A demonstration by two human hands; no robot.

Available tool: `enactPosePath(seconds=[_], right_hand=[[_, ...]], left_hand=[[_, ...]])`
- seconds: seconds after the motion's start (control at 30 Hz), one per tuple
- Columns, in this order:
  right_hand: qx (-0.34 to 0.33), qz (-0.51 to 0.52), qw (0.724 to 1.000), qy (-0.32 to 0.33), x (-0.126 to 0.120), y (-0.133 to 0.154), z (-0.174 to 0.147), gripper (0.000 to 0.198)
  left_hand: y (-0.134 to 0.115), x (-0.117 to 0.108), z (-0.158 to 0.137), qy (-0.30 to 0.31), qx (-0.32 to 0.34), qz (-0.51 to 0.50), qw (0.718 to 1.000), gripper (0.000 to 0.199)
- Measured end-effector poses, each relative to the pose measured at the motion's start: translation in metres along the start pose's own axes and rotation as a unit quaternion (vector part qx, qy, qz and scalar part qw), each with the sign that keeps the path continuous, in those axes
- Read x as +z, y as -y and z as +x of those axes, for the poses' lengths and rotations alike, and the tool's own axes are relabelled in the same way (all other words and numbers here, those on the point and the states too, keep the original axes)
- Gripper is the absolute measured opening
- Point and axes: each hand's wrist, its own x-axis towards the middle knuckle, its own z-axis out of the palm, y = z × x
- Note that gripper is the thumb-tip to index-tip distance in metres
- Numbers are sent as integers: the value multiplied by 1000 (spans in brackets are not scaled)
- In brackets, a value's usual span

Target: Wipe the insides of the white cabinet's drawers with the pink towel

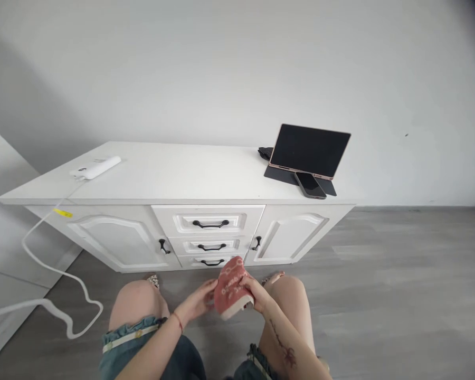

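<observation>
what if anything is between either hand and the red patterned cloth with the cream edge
Nothing visible: the right hand holds the red patterned cloth by its right side, and the left hand is at its left edge.

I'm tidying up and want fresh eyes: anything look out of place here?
The white cord looks untidy: it runs off the cabinet's left end in loose loops. A small dark mark also stands out on the pale wall; I cannot tell what it is.
</observation>
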Motion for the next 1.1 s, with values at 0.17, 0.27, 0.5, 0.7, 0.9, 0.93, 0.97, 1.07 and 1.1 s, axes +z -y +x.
enactPosePath(seconds=[0.17, 0.27, 0.5, 0.7, 0.9, 0.93, 0.97, 1.07, 1.1], right_hand=[[50, 44, 989, 130, 15, -26, -21, 34], [43, 71, 988, 131, 22, -37, -26, 33], [-11, 55, 995, 81, 27, -37, -27, 37], [-55, 110, 989, 77, 28, -32, -26, 31], [-59, 75, 986, 133, 25, -26, -35, 36], [-66, 72, 986, 135, 26, -24, -36, 40], [-72, 72, 986, 134, 27, -23, -37, 44], [-97, 87, 986, 103, 31, -17, -39, 51], [-106, 93, 986, 86, 32, -15, -39, 50]], left_hand=[[42, -22, -54, 45, -6, -26, 999, 23], [46, -24, -61, 12, 57, -65, 996, 28], [35, -2, -68, -9, 138, -74, 988, 39], [31, 25, -79, 0, 234, -86, 969, 38], [26, 41, -90, -9, 193, -69, 979, 36], [26, 42, -91, -18, 194, -64, 979, 35], [26, 43, -92, -30, 200, -60, 977, 34], [25, 47, -95, -61, 223, -67, 971, 32], [24, 48, -96, -67, 225, -76, 969, 31]])
